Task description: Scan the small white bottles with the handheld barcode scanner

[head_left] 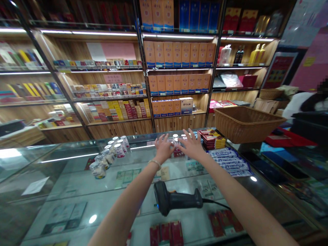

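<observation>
Over the far part of the glass counter (110, 191), my left hand (163, 150) reaches forward with its fingers apart. Close beside it on the right, my right hand (191, 147) is also spread, fingers stretched out. A small white-capped bottle (175, 139) stands between the two hands; whether a fingertip touches it I cannot tell. More small capped containers are partly hidden behind my right hand. To the left, several white-capped jars (109, 153) stand in slanting rows. A black barcode scanner (176, 199) lies on the glass nearer me, between my forearms.
Right of my hands are stacked red and yellow packs (213, 139) and a row of blue-white sachets (229, 161). A wicker basket (248, 123) stands behind them. Shelves of boxes (179, 83) line the back wall. A person's sleeve (296, 104) shows at far right.
</observation>
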The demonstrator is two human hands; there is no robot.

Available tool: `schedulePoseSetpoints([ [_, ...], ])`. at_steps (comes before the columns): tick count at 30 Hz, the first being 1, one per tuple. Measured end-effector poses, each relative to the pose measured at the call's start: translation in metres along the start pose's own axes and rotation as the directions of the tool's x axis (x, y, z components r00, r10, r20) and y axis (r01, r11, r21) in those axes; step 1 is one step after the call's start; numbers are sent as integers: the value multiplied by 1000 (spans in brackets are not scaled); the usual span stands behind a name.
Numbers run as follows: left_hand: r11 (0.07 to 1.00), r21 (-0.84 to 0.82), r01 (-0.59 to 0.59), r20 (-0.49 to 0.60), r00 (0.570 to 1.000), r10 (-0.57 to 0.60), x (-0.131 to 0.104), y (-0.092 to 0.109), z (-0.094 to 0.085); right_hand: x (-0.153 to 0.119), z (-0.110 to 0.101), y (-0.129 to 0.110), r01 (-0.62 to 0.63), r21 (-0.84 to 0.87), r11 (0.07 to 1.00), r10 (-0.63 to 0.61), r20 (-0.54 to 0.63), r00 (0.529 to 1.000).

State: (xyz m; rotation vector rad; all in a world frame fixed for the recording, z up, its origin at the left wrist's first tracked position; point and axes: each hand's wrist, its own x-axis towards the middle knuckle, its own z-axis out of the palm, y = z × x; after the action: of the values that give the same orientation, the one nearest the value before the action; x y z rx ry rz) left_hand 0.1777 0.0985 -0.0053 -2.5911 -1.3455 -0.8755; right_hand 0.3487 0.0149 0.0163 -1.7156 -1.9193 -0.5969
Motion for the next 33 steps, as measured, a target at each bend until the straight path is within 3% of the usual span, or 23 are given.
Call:
schedulePoseSetpoints([
  [7,999,-22,26,2,1000,-26,1,1,5,-2,3,3,-4,-11,1000,4,-6,1000],
  [12,997,38,60,53,997,-62,1,0,-3,1,-4,1,-42,-7,999,43,78,996],
  [18,989,125,79,31,996,-83,-10,-6,-26,3,-15,-2,-30,-35,999,34,146,989],
  [24,970,242,29,-2,1000,-29,-33,-14,-46,-3,-23,-6,1,-45,999,4,110,994],
  [33,959,262,105,-162,985,-63,-72,-25,-92,-26,-25,-38,22,-29,999,-22,16,1000],
])
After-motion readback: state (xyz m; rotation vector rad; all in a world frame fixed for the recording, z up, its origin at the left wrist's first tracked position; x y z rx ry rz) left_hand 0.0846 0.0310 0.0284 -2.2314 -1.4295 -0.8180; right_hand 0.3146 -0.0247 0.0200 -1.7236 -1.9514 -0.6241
